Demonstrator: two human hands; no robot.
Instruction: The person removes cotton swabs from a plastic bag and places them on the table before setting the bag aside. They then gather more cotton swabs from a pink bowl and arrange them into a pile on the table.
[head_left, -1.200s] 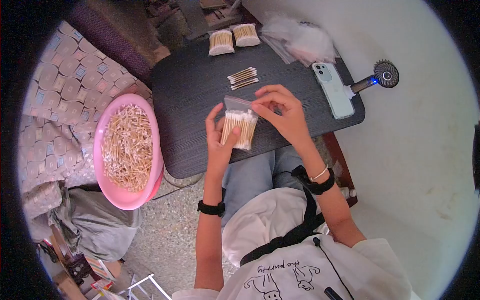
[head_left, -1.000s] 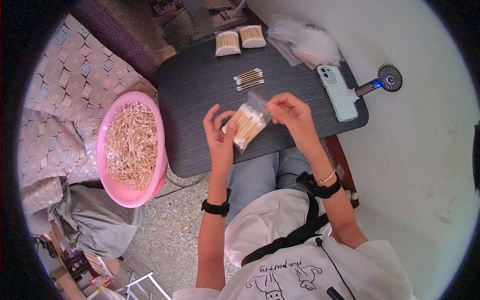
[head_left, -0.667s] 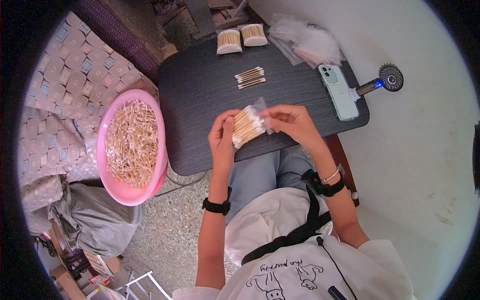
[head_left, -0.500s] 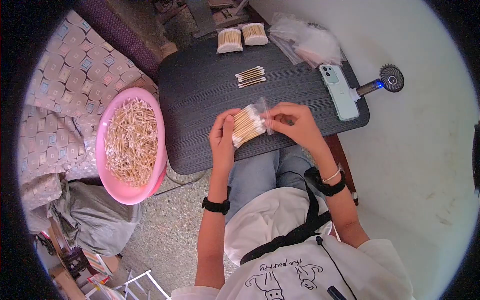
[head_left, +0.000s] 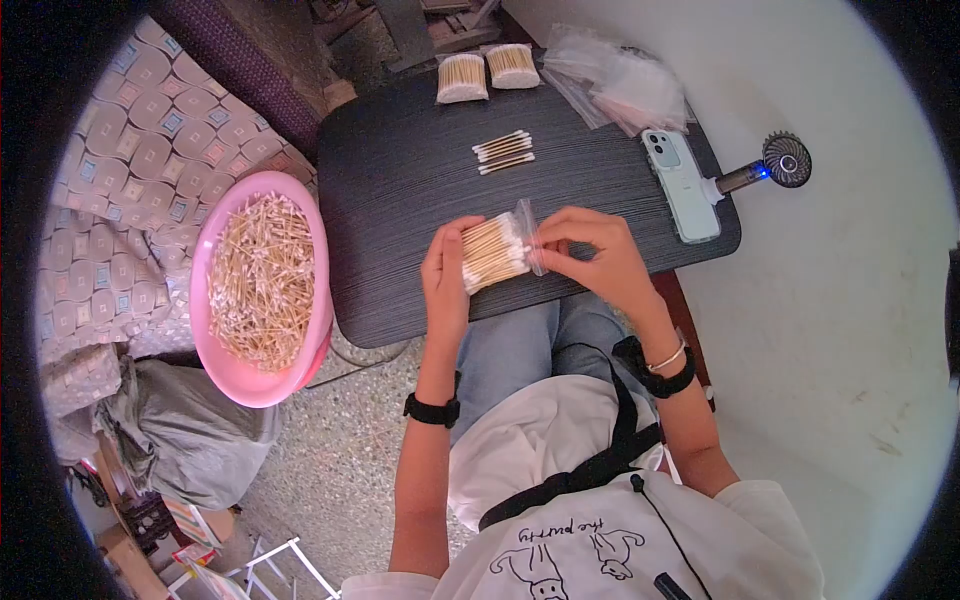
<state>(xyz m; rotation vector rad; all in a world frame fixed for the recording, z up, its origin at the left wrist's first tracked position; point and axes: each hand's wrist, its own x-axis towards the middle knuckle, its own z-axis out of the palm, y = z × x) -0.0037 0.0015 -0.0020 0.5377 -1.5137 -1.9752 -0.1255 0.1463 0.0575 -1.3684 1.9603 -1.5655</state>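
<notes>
Over the near part of the dark table [head_left: 400, 230], a clear bag of cotton swabs [head_left: 494, 252] is between my hands. My left hand [head_left: 446, 270] grips its left end, thumb on top. At the bag's right end, my right hand [head_left: 592, 248] pinches the clear plastic mouth between thumb and fingers. The swabs inside lie side by side, wooden sticks with white tips. Farther back, several loose cotton swabs [head_left: 503, 148] lie on the tabletop. Behind them are two filled swab bags, a left one [head_left: 462, 78] and a right one [head_left: 512, 66].
A pink basin [head_left: 204, 330] heaped with swabs stands left of the table. Clear empty bags [head_left: 630, 85] are piled at the back right. A pale phone [head_left: 685, 190] lies by the right edge, beside a small fan [head_left: 785, 160]. The wall [head_left: 850, 330] rises on the right.
The bag has turned slightly to lie more level, and its plastic mouth looks drawn narrower at my right fingers. Both hands stay in nearly the same place.
</notes>
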